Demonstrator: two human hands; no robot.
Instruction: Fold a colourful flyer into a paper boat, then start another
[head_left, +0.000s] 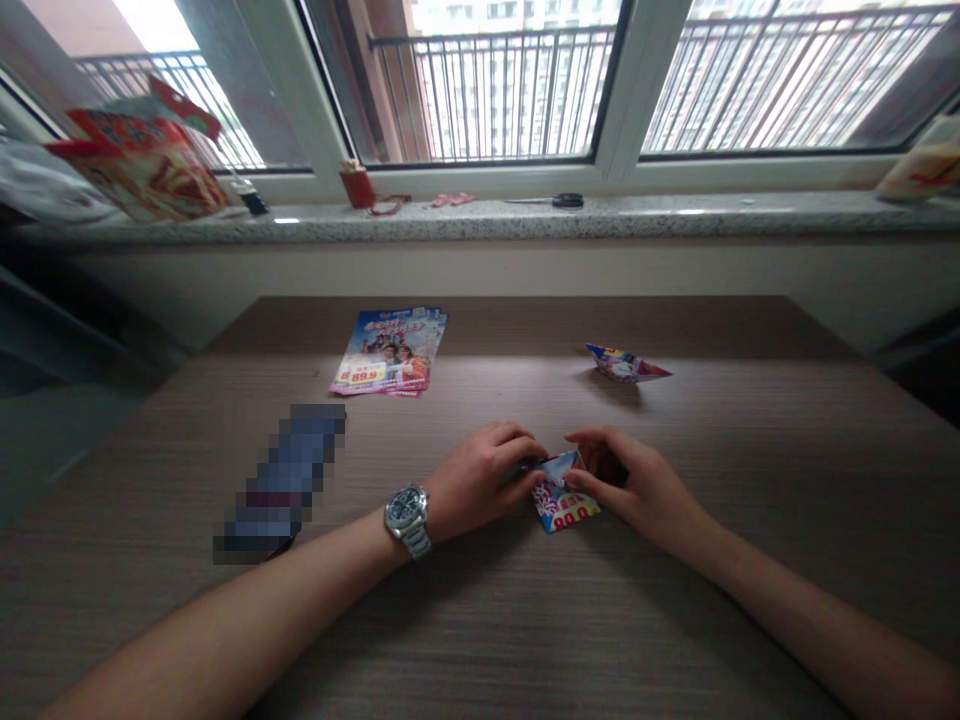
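One flyer is complete as a pointed, boat-shaped fold (pixel 626 363) on the wood-grain table (pixel 525 620). A stack of flyers (pixel 388 352) remains flat, with "89.9" legible. The left hand (pixel 480 480) and right hand (pixel 630 490) firmly pinch a partly folded flyer (pixel 564 500) between their fingers, just above the table, near the front. A steel wristwatch (pixel 408 518) is on the left wrist.

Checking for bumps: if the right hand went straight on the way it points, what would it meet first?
The folded glossy flyer, already under the fingers of the right hand; the left hand lies just beyond it, though depth is hard to judge.
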